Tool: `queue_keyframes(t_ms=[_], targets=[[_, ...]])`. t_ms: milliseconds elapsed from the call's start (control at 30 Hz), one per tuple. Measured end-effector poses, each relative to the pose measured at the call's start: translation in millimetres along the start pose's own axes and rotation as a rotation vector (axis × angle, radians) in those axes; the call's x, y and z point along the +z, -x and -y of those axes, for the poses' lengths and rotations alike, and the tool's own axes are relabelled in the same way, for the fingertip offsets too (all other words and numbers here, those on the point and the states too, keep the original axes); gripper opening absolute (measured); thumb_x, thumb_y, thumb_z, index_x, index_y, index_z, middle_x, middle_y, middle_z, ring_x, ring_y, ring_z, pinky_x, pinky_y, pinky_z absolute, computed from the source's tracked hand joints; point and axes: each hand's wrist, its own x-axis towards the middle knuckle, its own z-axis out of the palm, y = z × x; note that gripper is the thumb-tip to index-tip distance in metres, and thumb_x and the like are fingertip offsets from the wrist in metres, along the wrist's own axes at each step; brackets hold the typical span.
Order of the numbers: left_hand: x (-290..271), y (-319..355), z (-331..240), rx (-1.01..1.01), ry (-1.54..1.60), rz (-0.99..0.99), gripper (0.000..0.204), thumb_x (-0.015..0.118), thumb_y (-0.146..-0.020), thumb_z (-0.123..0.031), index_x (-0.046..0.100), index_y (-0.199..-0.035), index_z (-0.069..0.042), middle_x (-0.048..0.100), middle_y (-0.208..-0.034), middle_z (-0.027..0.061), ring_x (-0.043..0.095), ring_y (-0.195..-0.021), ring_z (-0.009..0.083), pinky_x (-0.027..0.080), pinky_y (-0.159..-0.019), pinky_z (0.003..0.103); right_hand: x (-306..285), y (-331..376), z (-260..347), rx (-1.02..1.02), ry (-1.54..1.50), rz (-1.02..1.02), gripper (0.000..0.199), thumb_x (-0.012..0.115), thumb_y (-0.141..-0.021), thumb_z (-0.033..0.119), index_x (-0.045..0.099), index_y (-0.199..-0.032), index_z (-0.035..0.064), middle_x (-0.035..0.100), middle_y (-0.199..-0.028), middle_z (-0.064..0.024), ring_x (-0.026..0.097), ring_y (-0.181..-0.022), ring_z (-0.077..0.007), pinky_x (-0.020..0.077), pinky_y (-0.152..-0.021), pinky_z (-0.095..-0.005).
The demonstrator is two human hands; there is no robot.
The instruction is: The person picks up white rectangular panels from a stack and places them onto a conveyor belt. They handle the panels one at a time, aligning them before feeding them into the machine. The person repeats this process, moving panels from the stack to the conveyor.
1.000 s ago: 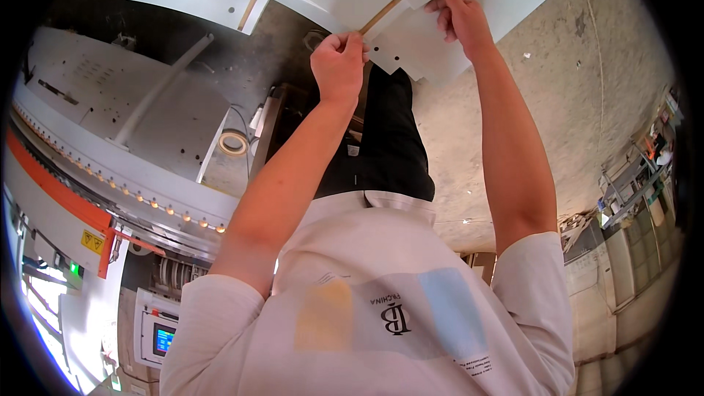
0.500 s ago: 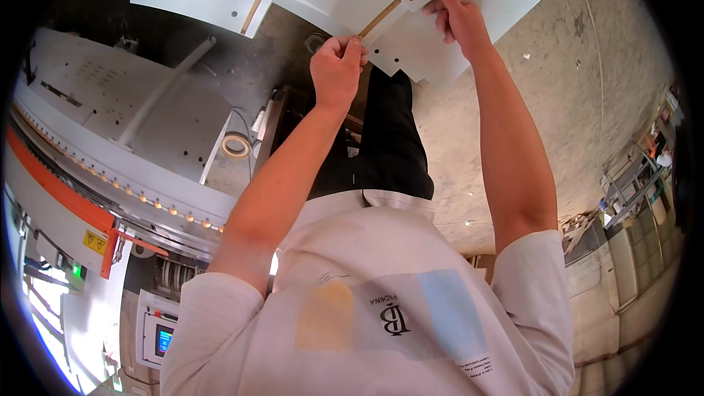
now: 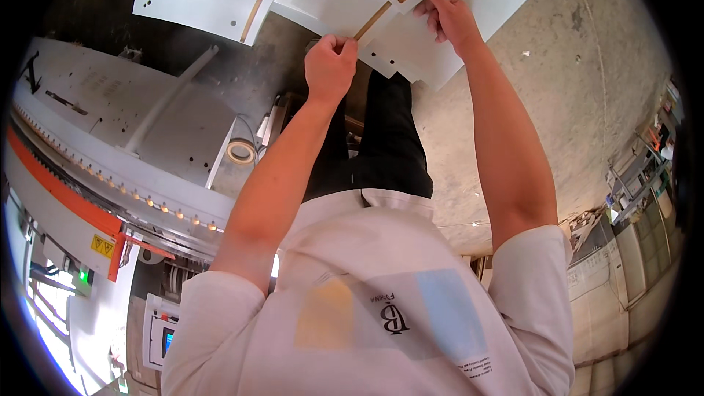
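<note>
We class the premises as a workshop. We observe, at left, a long machine with an orange beam, a row of small round fittings, a yellow warning label and a lit screen; ahead, white panels with round holes; at right, a bare floor and metal rack.

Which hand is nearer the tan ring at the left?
The left hand: it is above and right of the tan ring in the picture. The right hand, at the white panel, is farther up and right.
</note>
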Motion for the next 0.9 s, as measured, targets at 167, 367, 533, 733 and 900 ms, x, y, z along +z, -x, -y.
queue_keyframes(t_ms=[167, 367, 533, 733, 900], targets=[[-12, -1, 7, 0.06, 0.095, 0.066, 0.025, 0.064, -0.091, -0.024, 0.065, -0.081, -0.001, 0.062, -0.069, 0.0043, 0.059, -0.062, 0.0114, 0.048, -0.063, 0.029, 3, 1, -1, -0.015, -0.006, -0.015, 0.07, 0.06, -0.088, 0.069, 0.07, -0.079, 0.0006, 0.047, -0.052, -0.0012, 0.04, -0.044, -0.0121, 0.0372, -0.046, -0.0283], [-50, 16, 20, -0.09, 0.322, 0.222, 0.035, 0.055, -0.102, -0.026, 0.049, -0.073, -0.008, 0.041, -0.063, -0.001, 0.052, -0.059, 0.0122, 0.044, -0.059, 0.029, 3, 0, 1, 0.0, -0.004, -0.012, 0.07, 0.06, -0.087, 0.069, 0.069, -0.079, 0.0005, 0.046, -0.051, -0.0012, 0.04, -0.043, -0.012, 0.0374, -0.047, -0.0283], [-72, 28, 46, -0.093, 0.274, 0.176, 0.031, 0.058, -0.102, -0.026, 0.057, -0.079, -0.004, 0.053, -0.068, 0.0021, 0.057, -0.064, 0.0118, 0.049, -0.064, 0.028, 1, 0, -1, 0.0, -0.006, -0.01, 0.07, 0.06, -0.087, 0.069, 0.069, -0.079, 0.0002, 0.046, -0.051, -0.0013, 0.04, -0.043, -0.0121, 0.0367, -0.046, -0.0286], [-84, 32, 55, -0.258, 0.154, 0.201, 0.021, 0.067, -0.097, -0.019, 0.067, -0.1, 0.001, 0.07, -0.087, 0.0084, 0.068, -0.078, 0.013, 0.055, -0.069, 0.026, 1, 2, 1, 0.019, -0.03, 0.009, 0.07, 0.06, -0.087, 0.069, 0.069, -0.079, 0.0, 0.047, -0.052, -0.0013, 0.04, -0.043, -0.0115, 0.0372, -0.046, -0.0284], [-59, 37, 28, 0.134, 0.07, -0.012, 0.025, 0.068, -0.097, -0.022, 0.067, -0.1, 0.002, 0.069, -0.084, 0.0069, 0.065, -0.069, 0.0114, 0.054, -0.062, 0.024, 1, 6, 8, 0.03, 0.008, 0.016, 0.068, 0.069, -0.083, 0.068, 0.069, -0.082, -0.0003, 0.048, -0.053, -0.001, 0.041, -0.044, -0.0105, 0.0363, -0.047, -0.0268]])
